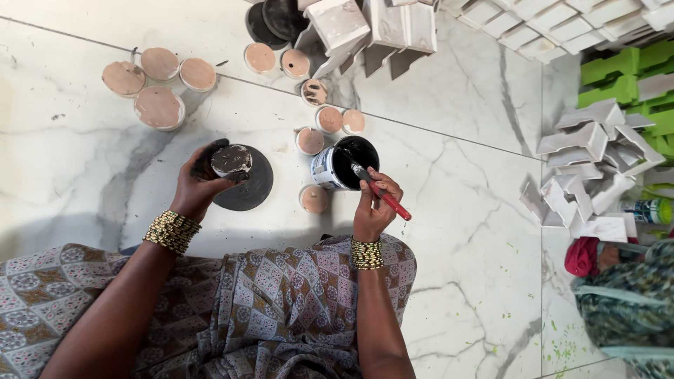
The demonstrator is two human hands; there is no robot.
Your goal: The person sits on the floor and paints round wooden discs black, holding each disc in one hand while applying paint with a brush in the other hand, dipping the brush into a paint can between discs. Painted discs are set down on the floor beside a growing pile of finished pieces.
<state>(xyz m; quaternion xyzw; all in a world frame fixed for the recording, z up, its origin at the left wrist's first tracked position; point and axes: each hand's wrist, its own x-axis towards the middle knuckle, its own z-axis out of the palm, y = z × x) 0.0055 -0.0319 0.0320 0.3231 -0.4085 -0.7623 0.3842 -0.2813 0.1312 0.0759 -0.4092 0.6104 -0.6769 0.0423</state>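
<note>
My left hand [199,184] grips a small round clay piece [231,159], partly coated in black, just above a black round disc [254,191] lying on the marble floor. In my right hand [373,205] is a red-handled paintbrush [382,194], and its bristles dip into an open tin of black paint [345,163]. Small round unpainted clay pieces [309,140] lie around the tin. Both wrists wear beaded bangles.
Larger round clay pieces [159,107] sit at the upper left. Black-painted discs [274,20] and stacked white pieces [372,28] lie at the top. More white pieces [590,161] and green ones [625,74] pile at the right. Another person's patterned clothing [625,302] is at the right edge.
</note>
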